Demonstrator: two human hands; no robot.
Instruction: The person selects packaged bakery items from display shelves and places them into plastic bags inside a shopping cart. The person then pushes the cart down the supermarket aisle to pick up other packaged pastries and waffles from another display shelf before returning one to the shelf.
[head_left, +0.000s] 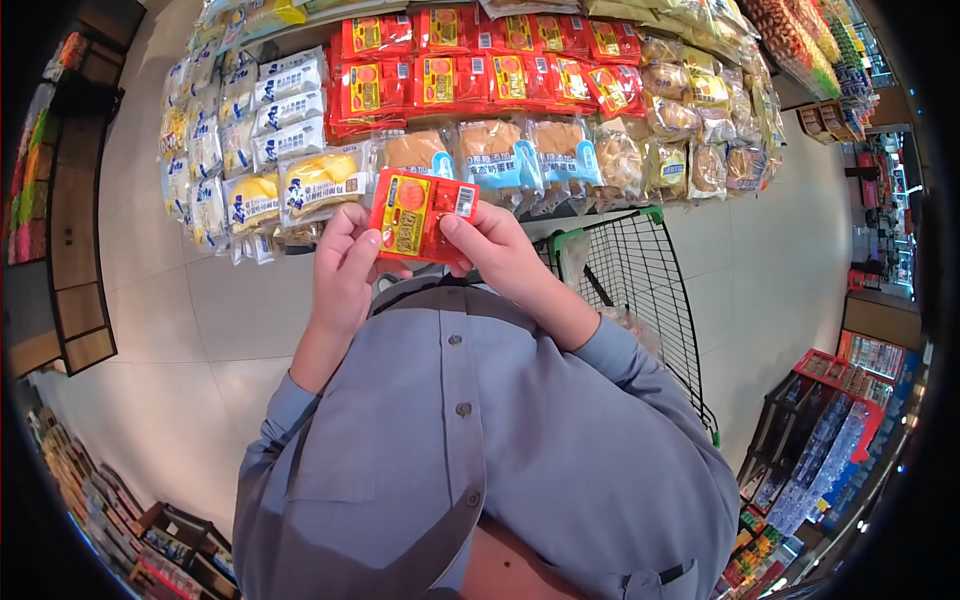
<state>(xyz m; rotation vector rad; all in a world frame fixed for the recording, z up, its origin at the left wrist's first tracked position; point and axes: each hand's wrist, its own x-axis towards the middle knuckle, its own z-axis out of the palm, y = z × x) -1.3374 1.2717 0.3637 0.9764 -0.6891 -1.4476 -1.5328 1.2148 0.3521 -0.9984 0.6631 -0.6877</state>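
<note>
A red snack packet [408, 222] with a yellow label and a white barcode is held up in front of my chest. My left hand [347, 245] pinches its left edge, thumb on the front. On the other side, my right hand [490, 245] grips the right edge, its thumb below the barcode. Behind the packet, the display holds rows of similar red packets [435, 82]. Bagged cakes with blue labels [500, 158] lie just beyond my hands, and yellow bread in clear bags [322, 182] sits to their left.
A black wire shopping cart [640, 265] with green corners stands close by my right side. White-wrapped packs [290, 105] fill the display's left part, and bagged buns [672, 120] its right. Shelves [80, 230] line the far left; a stacked stand [810, 440] is at lower right.
</note>
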